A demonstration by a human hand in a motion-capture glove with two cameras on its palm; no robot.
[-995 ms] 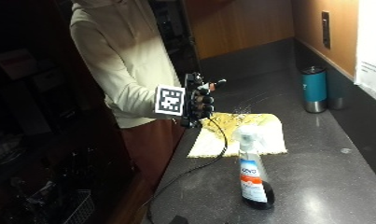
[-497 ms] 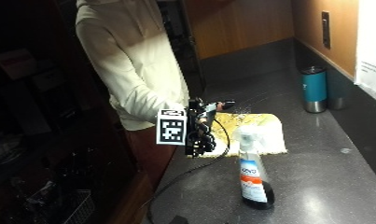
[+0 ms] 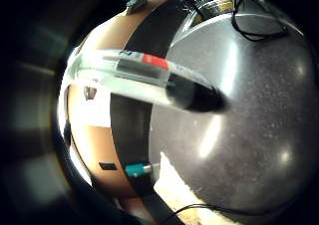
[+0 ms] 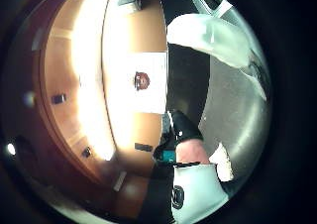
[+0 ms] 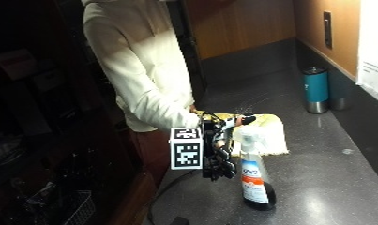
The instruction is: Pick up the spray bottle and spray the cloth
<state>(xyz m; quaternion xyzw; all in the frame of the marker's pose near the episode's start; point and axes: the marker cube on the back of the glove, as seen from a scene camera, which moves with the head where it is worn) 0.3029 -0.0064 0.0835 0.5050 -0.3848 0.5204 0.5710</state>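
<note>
A clear spray bottle (image 5: 257,180) with a white trigger head and an orange-and-white label stands upright on the dark counter (image 5: 329,183), dark liquid at its base. Behind it lies a yellow cloth (image 5: 271,127), flat on the counter. My gloved right hand (image 5: 221,149) hovers just left of the bottle's neck, fingers spread and thumb stretched toward the cloth, holding nothing. The little finger side palm view is crossed by the bottle (image 3: 149,80), close to the palm, with the cloth (image 3: 174,185) beyond it. The bottle's white trigger head (image 4: 198,194) sits beside my thumb (image 4: 183,126) in the thumb side palm view.
A teal tumbler (image 5: 315,89) stands at the back of the counter by the wooden wall, also showing as the tumbler (image 3: 137,170). A black cable (image 3: 254,33) trails over the counter. The counter's front edge runs just left of my hand.
My hand has come down from chest height and moved right, ending beside the bottle's neck. The bottle and cloth have stayed where they were.
</note>
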